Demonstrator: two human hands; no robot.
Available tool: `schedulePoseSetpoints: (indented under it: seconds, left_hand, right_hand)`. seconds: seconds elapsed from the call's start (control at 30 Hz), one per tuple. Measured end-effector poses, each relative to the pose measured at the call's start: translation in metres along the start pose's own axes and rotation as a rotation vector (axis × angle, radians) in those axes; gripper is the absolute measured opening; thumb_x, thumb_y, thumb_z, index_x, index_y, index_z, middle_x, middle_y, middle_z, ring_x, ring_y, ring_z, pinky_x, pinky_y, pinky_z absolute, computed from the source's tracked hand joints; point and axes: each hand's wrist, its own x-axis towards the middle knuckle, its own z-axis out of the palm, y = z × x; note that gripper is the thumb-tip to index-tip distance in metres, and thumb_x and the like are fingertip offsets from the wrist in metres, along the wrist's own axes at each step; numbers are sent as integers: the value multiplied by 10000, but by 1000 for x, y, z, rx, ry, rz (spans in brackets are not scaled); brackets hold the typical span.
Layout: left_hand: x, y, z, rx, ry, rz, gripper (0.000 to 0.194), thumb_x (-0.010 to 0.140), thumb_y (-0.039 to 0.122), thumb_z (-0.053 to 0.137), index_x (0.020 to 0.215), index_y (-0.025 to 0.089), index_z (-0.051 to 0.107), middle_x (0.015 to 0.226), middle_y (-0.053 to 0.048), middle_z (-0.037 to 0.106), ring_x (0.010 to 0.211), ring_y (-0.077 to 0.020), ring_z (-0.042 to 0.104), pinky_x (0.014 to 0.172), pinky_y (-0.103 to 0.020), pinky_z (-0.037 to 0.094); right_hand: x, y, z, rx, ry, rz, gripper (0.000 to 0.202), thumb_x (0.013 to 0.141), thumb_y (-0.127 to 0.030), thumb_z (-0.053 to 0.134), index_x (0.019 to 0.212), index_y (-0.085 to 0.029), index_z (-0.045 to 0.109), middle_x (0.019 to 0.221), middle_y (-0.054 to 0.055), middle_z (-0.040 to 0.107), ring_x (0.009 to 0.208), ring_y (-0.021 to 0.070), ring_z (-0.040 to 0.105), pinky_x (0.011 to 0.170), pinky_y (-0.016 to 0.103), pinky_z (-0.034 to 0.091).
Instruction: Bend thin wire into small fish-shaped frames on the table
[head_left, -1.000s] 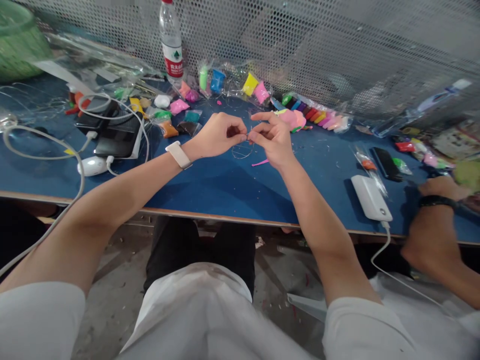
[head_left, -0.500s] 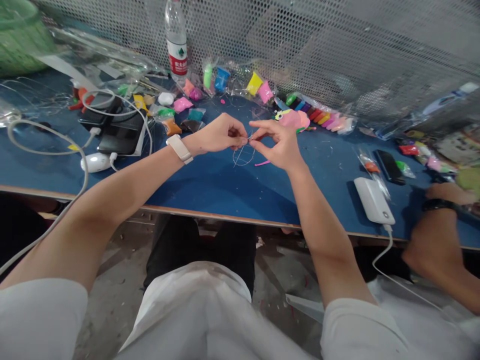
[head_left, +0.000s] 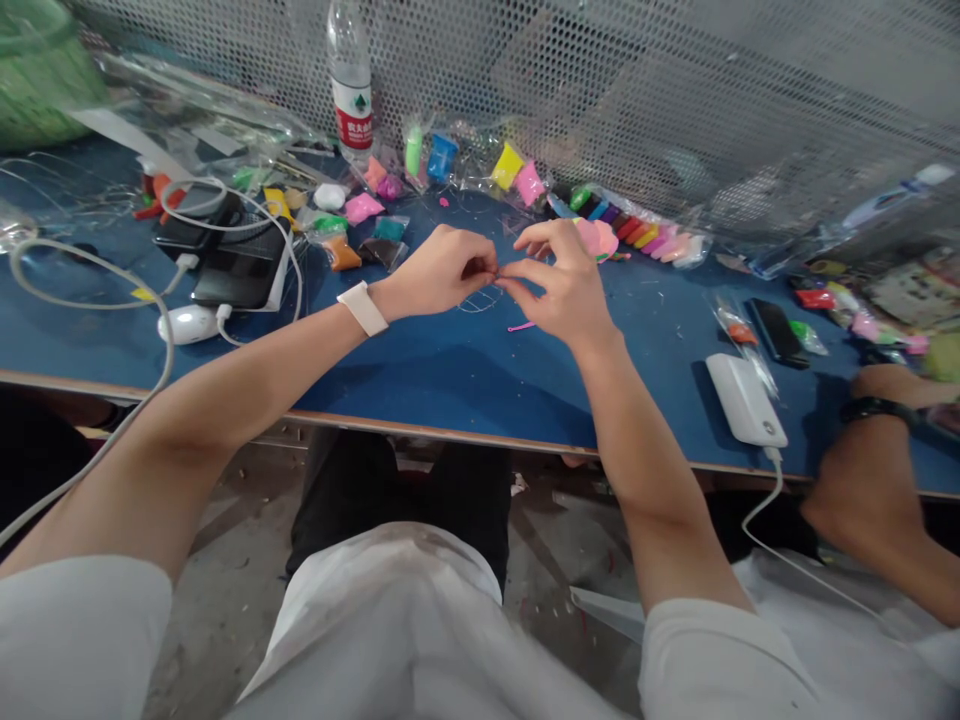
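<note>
Above the blue table point(head_left: 450, 385), my left hand point(head_left: 448, 268) pinches a thin wire loop point(head_left: 480, 303), with a white band round its wrist. My right hand point(head_left: 559, 280) meets it fingertip to fingertip, thumb and index finger pinched at the wire and the other fingers lifted. The exact grip point is too small to make out. Below the hands lies a small pink strip point(head_left: 520, 327). Behind my right hand a pink clay figure point(head_left: 598, 238) is partly hidden.
Clay packets point(head_left: 510, 166) line the mesh panel beside a water bottle point(head_left: 351, 100). Phones and cables point(head_left: 236, 265) lie at left. A white power bank point(head_left: 746, 400) and another person's arm point(head_left: 874, 480) are at right.
Both hands have turned slightly, and the wire loop now hangs flatter and is less visible. My right hand has shifted a little and covers more of the pink clay figure.
</note>
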Motion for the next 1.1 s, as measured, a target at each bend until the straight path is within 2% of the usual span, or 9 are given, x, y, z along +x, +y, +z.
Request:
schedulePoseSetpoints:
  seconds: [0.13, 0.23, 0.37, 0.53, 0.73, 0.8, 0.87, 1.0, 1.1]
  left_hand:
    - [0, 2, 4, 48, 17, 30, 38, 917, 193, 762, 890, 215, 749, 821, -32, 740, 815, -239, 731, 947, -433, 570]
    - [0, 2, 7, 52, 32, 38, 70, 920, 197, 771, 870, 216, 726, 834, -42, 741, 834, -255, 735, 944, -449, 566]
    - [0, 5, 8, 20, 42, -20, 81, 933, 196, 778, 866, 208, 734, 823, -39, 755, 805, -231, 723, 889, -408, 568]
    - [0, 11, 7, -107, 71, -141, 85, 989, 235, 799, 925, 186, 772, 824, -46, 782, 769, -174, 706, 783, -319, 557]
    - [-4, 16, 11, 21, 201, -107, 54, 967, 225, 781, 920, 200, 769, 871, -47, 796, 832, -195, 739, 854, -341, 604]
    - [-6, 17, 13, 91, 238, -87, 17, 952, 196, 767, 937, 205, 772, 905, -46, 793, 884, -216, 756, 915, -373, 624]
    - [-8, 17, 14, 146, 266, -61, 80, 951, 172, 753, 1010, 205, 796, 1003, -59, 802, 935, -233, 775, 943, -402, 636]
    - [-11, 14, 14, 252, 278, 20, 204, 1007, 161, 715, 1138, 235, 852, 1236, -92, 818, 1028, -252, 806, 899, -399, 646]
    - [-12, 11, 12, 300, 284, 55, 200, 1065, 203, 702, 1140, 256, 880, 1240, -84, 828, 1062, -252, 815, 895, -391, 656]
  right_hand:
    - [2, -4, 5, -32, 52, 7, 315, 1050, -612, 827, 978, -307, 795, 1392, 113, 748, 1428, 485, 668, 1203, 809, 600]
    - [4, -6, 10, -21, 103, 27, 328, 1049, -620, 826, 967, -305, 780, 1273, 122, 783, 1327, 451, 710, 1203, 775, 613]
    - [5, -5, 14, 134, 120, 115, 382, 1028, -674, 858, 997, -301, 788, 1002, 66, 785, 1100, 335, 768, 1125, 606, 692]
    - [4, 3, 16, 393, 142, 247, 579, 943, -790, 907, 1239, -298, 830, 941, 24, 819, 872, 234, 791, 875, 444, 726]
    - [9, 3, 29, 605, 175, 400, 612, 797, -837, 995, 960, -267, 846, 801, 8, 788, 711, 185, 752, 693, 359, 708]
    - [9, -3, 34, 668, 192, 441, 621, 792, -850, 990, 929, -267, 826, 791, -1, 775, 703, 169, 741, 687, 336, 704]
    - [10, -9, 38, 729, 197, 463, 630, 782, -851, 996, 912, -265, 805, 786, -10, 760, 708, 158, 734, 693, 317, 702]
    - [10, -15, 41, 776, 234, 479, 635, 759, -824, 1026, 924, -259, 788, 778, -23, 723, 707, 144, 714, 674, 289, 685]
    - [11, -14, 43, 740, 266, 460, 654, 800, -861, 974, 940, -252, 784, 786, -16, 705, 704, 142, 704, 661, 286, 670]
